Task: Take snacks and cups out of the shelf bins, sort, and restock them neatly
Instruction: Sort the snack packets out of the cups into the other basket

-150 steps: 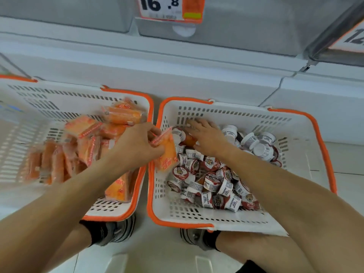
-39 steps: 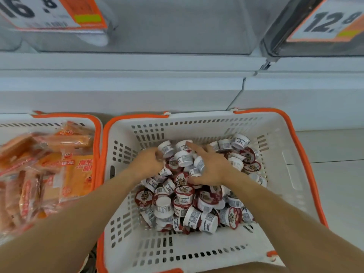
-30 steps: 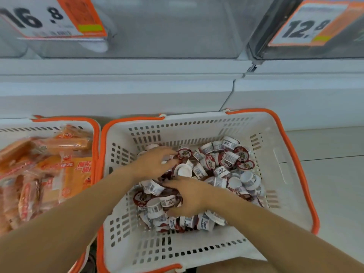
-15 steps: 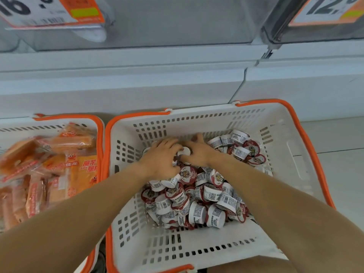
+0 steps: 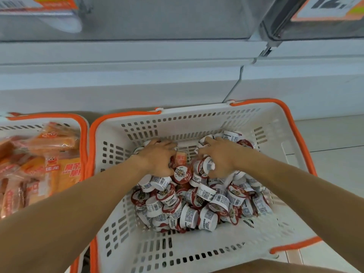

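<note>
A white basket with an orange rim point(image 5: 216, 119) holds a heap of several small white cups with red lids point(image 5: 197, 201). My left hand point(image 5: 157, 157) lies palm down on the far left of the heap, fingers curled over cups. My right hand point(image 5: 220, 156) rests on the far right of the heap with cups under its fingers and thumb. Between the two hands an orange snack packet point(image 5: 180, 157) shows among the cups. A second orange-rimmed basket point(image 5: 83, 134) on the left holds several orange snack packets point(image 5: 39, 160).
White shelf fronts point(image 5: 157, 81) rise behind the baskets, with price tags point(image 5: 331, 8) on clear bins above. Pale floor tiles point(image 5: 334, 144) lie to the right of the cup basket. My knee shows at the bottom edge.
My hands, close together at the far side of the heap half a second ago, have parted sideways, baring an orange packet between them. The view has shifted slightly.
</note>
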{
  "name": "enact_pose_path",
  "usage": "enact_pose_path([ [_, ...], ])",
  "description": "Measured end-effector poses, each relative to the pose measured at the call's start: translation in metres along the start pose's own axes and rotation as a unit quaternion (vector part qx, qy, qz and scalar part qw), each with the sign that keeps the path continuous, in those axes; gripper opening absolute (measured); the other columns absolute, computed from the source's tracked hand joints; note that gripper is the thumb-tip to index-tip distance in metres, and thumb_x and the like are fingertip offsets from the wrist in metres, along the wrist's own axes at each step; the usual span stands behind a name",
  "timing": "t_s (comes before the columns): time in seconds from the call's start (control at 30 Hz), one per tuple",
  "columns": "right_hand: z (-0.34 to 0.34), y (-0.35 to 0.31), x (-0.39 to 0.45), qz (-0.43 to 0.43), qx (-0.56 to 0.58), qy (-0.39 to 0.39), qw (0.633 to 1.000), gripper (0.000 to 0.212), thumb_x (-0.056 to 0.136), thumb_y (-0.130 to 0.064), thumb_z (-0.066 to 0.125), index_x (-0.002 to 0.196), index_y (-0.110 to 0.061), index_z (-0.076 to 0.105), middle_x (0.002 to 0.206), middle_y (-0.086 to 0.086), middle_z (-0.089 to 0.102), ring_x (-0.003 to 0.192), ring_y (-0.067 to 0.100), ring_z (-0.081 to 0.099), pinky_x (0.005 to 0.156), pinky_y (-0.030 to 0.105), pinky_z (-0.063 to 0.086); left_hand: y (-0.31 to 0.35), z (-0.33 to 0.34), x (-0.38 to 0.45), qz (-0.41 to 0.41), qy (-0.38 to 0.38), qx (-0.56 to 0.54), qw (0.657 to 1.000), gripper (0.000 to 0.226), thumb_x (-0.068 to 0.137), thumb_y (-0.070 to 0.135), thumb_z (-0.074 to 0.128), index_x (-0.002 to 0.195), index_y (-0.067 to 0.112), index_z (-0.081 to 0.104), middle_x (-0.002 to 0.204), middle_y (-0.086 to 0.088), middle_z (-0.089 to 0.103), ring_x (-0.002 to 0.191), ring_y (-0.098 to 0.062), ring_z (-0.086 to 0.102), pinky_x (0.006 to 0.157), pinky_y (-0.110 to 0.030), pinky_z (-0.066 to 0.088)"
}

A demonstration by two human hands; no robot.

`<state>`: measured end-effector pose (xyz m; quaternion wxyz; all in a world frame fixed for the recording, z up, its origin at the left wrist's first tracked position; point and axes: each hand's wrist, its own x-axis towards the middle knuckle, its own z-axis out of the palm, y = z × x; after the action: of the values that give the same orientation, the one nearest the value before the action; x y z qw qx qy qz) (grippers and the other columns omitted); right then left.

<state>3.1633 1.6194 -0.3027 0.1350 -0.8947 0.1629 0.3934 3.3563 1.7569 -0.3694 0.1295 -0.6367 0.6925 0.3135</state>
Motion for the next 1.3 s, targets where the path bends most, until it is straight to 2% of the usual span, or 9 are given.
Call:
enact_pose_path([
  [0.13, -0.002, -0.008, 0.01, 0.033, -0.042, 0.0, 0.999, 0.055, 0.094, -0.063, 0.049, 0.125, -0.021, 0.063, 0.137, 0.012, 0.052, 0.134, 0.034, 0.04, 0.112, 0.05, 0.036, 0.007, -0.007, -0.001, 0.004, 0.019, -0.078, 0.997, 0.024, 0.082, 0.044, 0.064, 0.096, 0.026, 0.055, 0.104, 0.001, 0.056, 0.113, -0.021, 0.046, 0.111, -0.046, 0.025],
  [0.2, 0.0, -0.012, 0.031, 0.006, 0.069, 0.036, 0.997, 0.041, 0.097, -0.053, 0.055, 0.095, -0.014, 0.067, 0.114, 0.012, 0.064, 0.109, 0.03, 0.06, 0.095, 0.043, 0.051, 0.007, -0.006, -0.01, 0.006, 0.004, -0.051, 0.999, 0.031, 0.088, 0.049, 0.057, 0.109, 0.025, 0.056, 0.113, -0.002, 0.059, 0.126, -0.024, 0.042, 0.109, -0.046, 0.028],
  [0.33, 0.001, -0.02, 0.077, 0.019, 0.174, 0.022, 0.984, 0.058, 0.094, -0.037, 0.067, 0.144, -0.012, 0.05, 0.143, 0.009, 0.056, 0.128, 0.03, 0.054, 0.107, 0.038, 0.044, -0.011, 0.006, -0.032, -0.017, 0.01, -0.079, 0.997, 0.036, 0.095, 0.051, 0.047, 0.127, 0.034, 0.049, 0.122, 0.003, 0.06, 0.122, -0.02, 0.049, 0.115, -0.05, 0.024],
  [0.5, 0.006, -0.025, 0.11, 0.057, 0.264, -0.037, 0.962, 0.081, 0.087, -0.033, 0.076, 0.155, -0.017, 0.035, 0.153, 0.006, 0.047, 0.136, 0.029, 0.048, 0.114, 0.043, 0.04, -0.016, 0.01, -0.039, -0.026, 0.015, -0.126, 0.991, 0.034, 0.093, 0.045, 0.052, 0.126, 0.035, 0.05, 0.126, 0.004, 0.059, 0.124, -0.02, 0.046, 0.115, -0.048, 0.021],
  [0.63, 0.01, -0.024, 0.108, 0.043, 0.268, 0.01, 0.962, 0.043, 0.084, -0.036, 0.079, 0.12, -0.014, 0.068, 0.115, 0.004, 0.07, 0.101, 0.023, 0.064, 0.09, 0.034, 0.051, -0.01, 0.009, -0.041, -0.051, 0.1, -0.2, 0.973, 0.025, 0.091, 0.047, 0.06, 0.11, 0.03, 0.062, 0.107, 0.009, 0.066, 0.103, -0.012, 0.055, 0.105, -0.039, 0.034],
  [0.73, 0.014, -0.023, 0.1, 0.029, 0.305, 0.037, 0.951, 0.031, 0.081, -0.031, 0.082, 0.104, -0.016, 0.066, 0.099, -0.002, 0.067, 0.091, 0.021, 0.064, 0.081, 0.033, 0.052, -0.007, 0.009, -0.04, -0.072, 0.14, -0.234, 0.959, 0.021, 0.089, 0.048, 0.064, 0.095, 0.028, 0.064, 0.087, 0.008, 0.068, 0.08, -0.011, 0.06, 0.083, -0.033, 0.042],
  [0.97, -0.006, -0.017, 0.042, -0.043, 0.371, 0.126, 0.919, 0.03, 0.076, -0.032, 0.087, 0.097, -0.022, 0.068, 0.096, -0.01, 0.068, 0.091, 0.011, 0.065, 0.085, 0.031, 0.052, 0.018, -0.001, -0.03, -0.058, 0.139, -0.366, 0.918, 0.069, 0.085, 0.049, 0.073, 0.14, 0.016, 0.048, 0.136, -0.003, 0.059, 0.123, -0.021, 0.056, 0.105, -0.035, 0.046],
  [1.1, -0.006, -0.003, 0.012, -0.032, 0.452, 0.203, 0.868, 0.058, 0.072, -0.036, 0.09, 0.122, -0.022, 0.064, 0.117, -0.011, 0.068, 0.105, 0.004, 0.065, 0.099, 0.031, 0.052, 0.028, -0.008, -0.033, -0.073, 0.212, -0.412, 0.883, 0.038, 0.091, 0.034, 0.071, 0.123, 0.016, 0.062, 0.113, 0.002, 0.069, 0.101, -0.013, 0.065, 0.094, -0.035, 0.054],
  [1.3, 0.024, 0.021, -0.003, 0.087, 0.162, 0.07, 0.98, 0.123, 0.062, -0.069, 0.082, 0.158, -0.027, 0.017, 0.163, 0.009, 0.025, 0.147, 0.031, 0.027, 0.117, 0.054, 0.032, 0.034, -0.029, -0.054, -0.138, 0.294, -0.488, 0.81, 0.022, 0.101, 0.035, 0.053, 0.104, 0.015, 0.061, 0.091, 0.005, 0.066, 0.08, -0.01, 0.061, 0.066, -0.013, 0.046],
])
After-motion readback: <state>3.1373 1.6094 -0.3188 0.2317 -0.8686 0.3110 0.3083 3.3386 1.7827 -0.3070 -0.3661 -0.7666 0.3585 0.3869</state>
